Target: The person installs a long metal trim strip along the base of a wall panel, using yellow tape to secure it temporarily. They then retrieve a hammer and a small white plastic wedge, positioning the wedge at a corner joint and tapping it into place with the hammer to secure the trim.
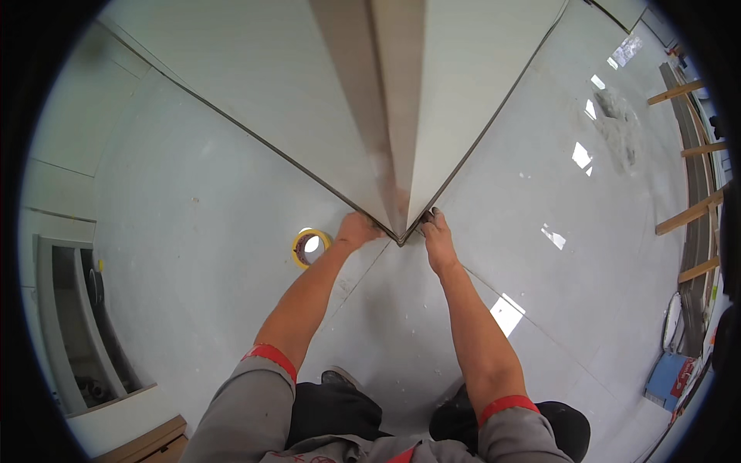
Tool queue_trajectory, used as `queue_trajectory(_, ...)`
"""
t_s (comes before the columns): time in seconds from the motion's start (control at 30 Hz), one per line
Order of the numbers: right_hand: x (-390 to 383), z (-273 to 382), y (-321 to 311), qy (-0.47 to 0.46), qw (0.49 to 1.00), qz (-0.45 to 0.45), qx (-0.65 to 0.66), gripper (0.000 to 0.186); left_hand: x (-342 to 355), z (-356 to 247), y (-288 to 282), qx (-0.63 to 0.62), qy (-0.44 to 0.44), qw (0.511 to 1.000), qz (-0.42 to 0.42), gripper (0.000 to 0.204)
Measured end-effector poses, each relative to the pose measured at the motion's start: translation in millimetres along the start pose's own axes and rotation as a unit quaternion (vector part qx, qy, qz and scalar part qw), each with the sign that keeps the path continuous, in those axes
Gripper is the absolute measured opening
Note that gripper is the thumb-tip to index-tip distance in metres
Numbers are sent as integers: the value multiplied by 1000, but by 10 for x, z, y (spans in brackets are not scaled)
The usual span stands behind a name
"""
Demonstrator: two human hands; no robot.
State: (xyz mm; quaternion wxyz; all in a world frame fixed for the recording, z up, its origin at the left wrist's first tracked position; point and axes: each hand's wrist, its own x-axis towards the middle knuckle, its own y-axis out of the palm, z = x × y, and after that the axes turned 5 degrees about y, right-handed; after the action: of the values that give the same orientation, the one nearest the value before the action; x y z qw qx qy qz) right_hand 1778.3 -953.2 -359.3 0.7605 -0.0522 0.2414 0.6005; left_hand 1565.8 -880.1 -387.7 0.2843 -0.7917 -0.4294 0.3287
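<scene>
A pale wall corner (399,170) stands in front of me, with a thin dark skirting strip (262,140) along the foot of its left face. Another dark skirting strip (502,108) runs along the right face, and the two meet at the tip. My left hand (358,230) holds the left strip close to the corner, its fingers bent and partly hidden. On the other side, my right hand (438,238) has its fingers closed against the right strip, near its end. Beside my left wrist, a yellow roll of tape (299,248) lies flat on the floor.
Glossy grey floor tiles (193,255) surround the corner, with dusty smears at the right. Wooden battens (687,212) and long boards lean along the right edge, above a blue box (668,378). A pale shelf unit (65,309) stands at the left. My knees are bent below.
</scene>
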Motion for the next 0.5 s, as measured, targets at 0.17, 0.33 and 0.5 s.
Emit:
queue_trajectory(0.17,61,-114,-221,-14,999,-6,-35,57,93,-111,-46,-113,-75,991,-8,23)
queue_trajectory(0.33,91,-163,-57,-20,999,-24,-18,64,40,122,-92,-338,-184,912,-144,14)
queue_trajectory(0.5,103,-163,-22,-24,995,-57,78,64,-246,-201,158,-570,-142,789,-179,18)
